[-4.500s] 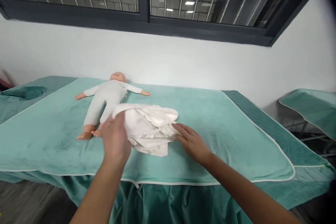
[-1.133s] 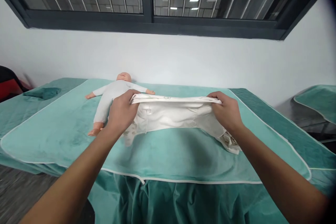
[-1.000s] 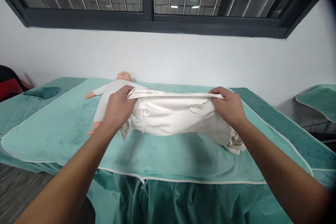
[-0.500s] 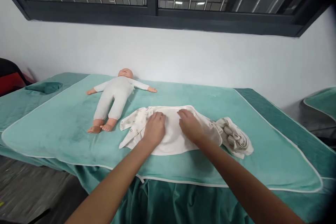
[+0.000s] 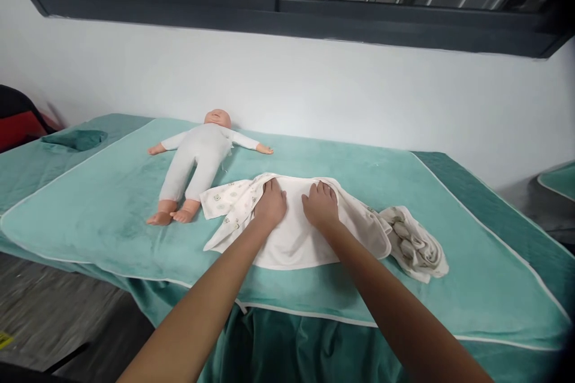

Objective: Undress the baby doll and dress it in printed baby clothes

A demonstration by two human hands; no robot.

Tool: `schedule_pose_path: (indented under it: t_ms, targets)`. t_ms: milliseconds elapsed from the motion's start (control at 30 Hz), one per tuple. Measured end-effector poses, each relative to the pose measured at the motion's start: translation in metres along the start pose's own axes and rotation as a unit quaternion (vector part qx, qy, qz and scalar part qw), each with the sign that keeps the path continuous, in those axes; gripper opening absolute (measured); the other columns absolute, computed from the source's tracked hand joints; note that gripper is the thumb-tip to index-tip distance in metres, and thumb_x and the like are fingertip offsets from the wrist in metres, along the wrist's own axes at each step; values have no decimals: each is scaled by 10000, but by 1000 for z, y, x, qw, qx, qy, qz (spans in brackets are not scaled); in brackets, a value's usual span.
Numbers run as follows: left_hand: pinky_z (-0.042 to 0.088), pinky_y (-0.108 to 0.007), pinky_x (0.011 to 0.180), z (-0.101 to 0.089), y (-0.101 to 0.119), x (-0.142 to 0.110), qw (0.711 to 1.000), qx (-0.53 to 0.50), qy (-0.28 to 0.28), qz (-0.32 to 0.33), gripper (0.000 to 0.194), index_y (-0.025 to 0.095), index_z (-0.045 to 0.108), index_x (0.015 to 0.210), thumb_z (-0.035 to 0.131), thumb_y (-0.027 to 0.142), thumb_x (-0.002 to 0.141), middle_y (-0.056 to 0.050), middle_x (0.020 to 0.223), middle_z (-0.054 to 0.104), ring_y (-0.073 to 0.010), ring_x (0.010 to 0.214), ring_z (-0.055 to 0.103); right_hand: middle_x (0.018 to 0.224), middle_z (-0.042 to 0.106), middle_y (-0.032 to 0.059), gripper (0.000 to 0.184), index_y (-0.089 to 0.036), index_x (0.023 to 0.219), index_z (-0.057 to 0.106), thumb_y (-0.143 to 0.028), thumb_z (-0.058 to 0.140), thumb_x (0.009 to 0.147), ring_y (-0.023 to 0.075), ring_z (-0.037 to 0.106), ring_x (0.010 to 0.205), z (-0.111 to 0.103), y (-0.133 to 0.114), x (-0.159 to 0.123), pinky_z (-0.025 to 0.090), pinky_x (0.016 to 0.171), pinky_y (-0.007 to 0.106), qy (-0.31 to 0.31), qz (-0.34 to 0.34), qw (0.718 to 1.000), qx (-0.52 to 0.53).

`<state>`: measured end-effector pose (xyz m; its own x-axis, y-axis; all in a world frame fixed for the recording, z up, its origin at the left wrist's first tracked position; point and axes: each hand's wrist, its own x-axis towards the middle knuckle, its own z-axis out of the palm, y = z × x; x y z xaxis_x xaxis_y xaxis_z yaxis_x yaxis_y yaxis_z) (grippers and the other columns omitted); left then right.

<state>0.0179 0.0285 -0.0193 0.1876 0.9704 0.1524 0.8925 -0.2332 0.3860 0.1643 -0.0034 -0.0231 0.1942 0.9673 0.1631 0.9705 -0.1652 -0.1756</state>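
A white baby garment point(image 5: 296, 233) lies spread on the teal bed cover point(image 5: 99, 215). My left hand point(image 5: 270, 203) and my right hand point(image 5: 320, 204) rest flat on its upper part, side by side, fingers stretched toward the wall. A printed sleeve point(image 5: 224, 203) sticks out to the left. A bunched printed piece of cloth point(image 5: 417, 245) lies at the garment's right end. A baby doll point(image 5: 193, 161) in a pale suit lies on its back, left of the garment, head toward the wall.
The bed's front edge runs below my arms, with a white piping line point(image 5: 314, 314). A dark teal pillow point(image 5: 74, 139) sits far left. A second teal bed point(image 5: 557, 179) stands at right. A white wall and dark window frame are behind.
The garment, earlier held up stretched between both hands, now lies flat on the bed. Both hands have let go and moved to the middle, pressing on it.
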Motion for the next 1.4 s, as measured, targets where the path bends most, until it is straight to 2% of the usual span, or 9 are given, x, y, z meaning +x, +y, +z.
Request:
schedule_pose_path:
  t_ms: [167,333,500,667,767,933,1067,1233,1400]
  targets:
    - [320,-469,1194,1,6,2,997,-63,45,-15,592,30,290,1506,324,305,983,-203,1569,354,-318,1473,295,1638,198,189,655,-116,1556,260,-373,393,969,320,190,1503,-2,2,-1,260,1149,526,2,22,1000,-14]
    - [312,-485,1199,-2,14,20,996,-67,60,-22,609,32,283,1513,326,319,977,-197,1579,339,-332,1474,290,1658,88,191,678,-121,1568,208,-245,392,928,308,97,1527,-6,0,16,309,1114,551,-10,28,999,-23]
    - [330,-466,1189,3,14,47,997,-44,64,-30,601,46,299,1509,308,327,978,-200,1570,358,-318,1467,314,1655,141,166,646,-146,1553,266,-395,372,967,307,147,1514,-1,6,42,332,1101,554,8,13,999,-34]
    - [327,-511,1180,19,12,66,996,-39,10,-76,632,105,252,1541,237,409,987,-152,1618,290,-327,1479,297,1637,220,167,625,-142,1528,336,-460,304,990,311,221,1489,12,15,59,329,1104,549,13,16,999,-33]
    - [348,-527,1162,25,11,75,995,-47,-11,-91,655,134,210,1557,212,453,985,-140,1640,241,-333,1478,302,1622,265,167,604,-130,1518,356,-427,298,996,315,257,1472,15,17,64,326,1110,529,38,8,999,-38]
    - [338,-498,1174,27,8,82,997,-40,15,-63,667,142,178,1567,203,469,986,-130,1656,196,-328,1499,258,1618,276,171,605,-108,1538,319,-365,305,991,332,269,1463,17,19,68,315,1117,523,73,5,997,-29]
    - [392,-523,1121,24,7,82,996,-41,-19,-77,635,163,251,1540,212,471,985,-160,1621,283,-349,1440,374,1594,333,172,579,-116,1498,398,-386,290,998,333,321,1441,20,21,68,328,1110,522,43,19,999,-13]
    - [383,-564,1107,21,9,80,996,-28,-22,-82,617,141,329,1496,245,465,978,-200,1584,344,-375,1440,367,1554,400,185,513,-109,1440,473,-311,292,1005,331,369,1417,20,18,67,335,1105,507,44,13,999,-22]
    - [397,-551,1096,23,13,73,996,-13,-26,-83,633,136,284,1526,234,455,982,-203,1577,358,-362,1428,392,1559,381,205,461,-52,1348,547,-117,281,977,275,320,1462,17,9,64,215,1190,445,42,-107,993,-37]
